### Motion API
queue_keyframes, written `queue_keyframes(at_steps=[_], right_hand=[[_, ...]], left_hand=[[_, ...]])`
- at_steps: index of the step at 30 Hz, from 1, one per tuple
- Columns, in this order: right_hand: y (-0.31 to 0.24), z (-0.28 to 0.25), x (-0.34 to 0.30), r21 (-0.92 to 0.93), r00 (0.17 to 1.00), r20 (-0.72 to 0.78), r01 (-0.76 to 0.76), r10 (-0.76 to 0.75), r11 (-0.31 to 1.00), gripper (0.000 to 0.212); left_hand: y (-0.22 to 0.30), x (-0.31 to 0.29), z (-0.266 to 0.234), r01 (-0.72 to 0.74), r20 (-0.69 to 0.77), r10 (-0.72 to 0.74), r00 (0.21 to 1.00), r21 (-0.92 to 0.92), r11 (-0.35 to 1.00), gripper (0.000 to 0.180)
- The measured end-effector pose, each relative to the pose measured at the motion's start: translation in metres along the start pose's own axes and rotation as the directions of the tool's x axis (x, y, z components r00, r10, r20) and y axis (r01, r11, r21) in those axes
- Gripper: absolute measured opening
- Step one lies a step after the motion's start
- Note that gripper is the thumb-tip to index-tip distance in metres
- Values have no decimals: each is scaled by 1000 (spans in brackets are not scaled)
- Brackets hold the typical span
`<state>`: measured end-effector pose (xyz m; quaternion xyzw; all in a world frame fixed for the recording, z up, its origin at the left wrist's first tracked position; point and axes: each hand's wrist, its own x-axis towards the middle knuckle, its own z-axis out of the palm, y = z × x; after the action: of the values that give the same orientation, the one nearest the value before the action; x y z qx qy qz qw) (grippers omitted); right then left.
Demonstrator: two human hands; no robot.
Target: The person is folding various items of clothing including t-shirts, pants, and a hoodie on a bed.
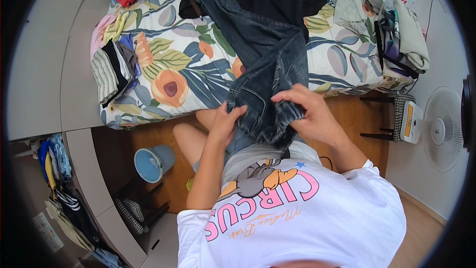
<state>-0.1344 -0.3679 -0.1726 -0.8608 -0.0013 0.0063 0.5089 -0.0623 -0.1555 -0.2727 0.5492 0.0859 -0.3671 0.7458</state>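
A pair of dark blue jeans (pixel 255 44) stretches from the far side of the bed down to my lap. Frayed, pale threads run along the end nearest me. My left hand (pixel 227 124) pinches the cloth at its left edge, thumb on top. At the right edge my right hand (pixel 308 109) grips the frayed part, with thumb and fingers closed on it. The fabric between my hands hangs in folds over my lap. Dark clothes on the bed partly hide the far end of the jeans.
A flowered bedspread (pixel 193 64) covers the bed ahead. Folded clothes (pixel 111 69) lie at its left, more garments (pixel 404 39) at its right. A blue bucket (pixel 154 163) stands on the floor at left; a white fan (pixel 439 128) and a stool (pixel 400 119) are at right.
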Motion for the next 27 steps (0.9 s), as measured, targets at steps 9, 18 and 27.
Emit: queue_keyframes(at_steps=[9, 18, 27], right_hand=[[-72, 79, 17, 546, 705, 508, 182, -496, 818, 84], [-32, 68, 117, 230, 865, 168, 433, -474, 872, 46], [58, 119, 248, -432, 909, 243, 414, -339, 802, 64]], left_hand=[[89, -160, -8, -270, -32, 448, 894, 758, 594, 64], [127, -354, -46, -284, 137, 759, 637, 957, 65, 55], [154, -388, -53, -354, 171, 686, 707, 926, 134, 49]])
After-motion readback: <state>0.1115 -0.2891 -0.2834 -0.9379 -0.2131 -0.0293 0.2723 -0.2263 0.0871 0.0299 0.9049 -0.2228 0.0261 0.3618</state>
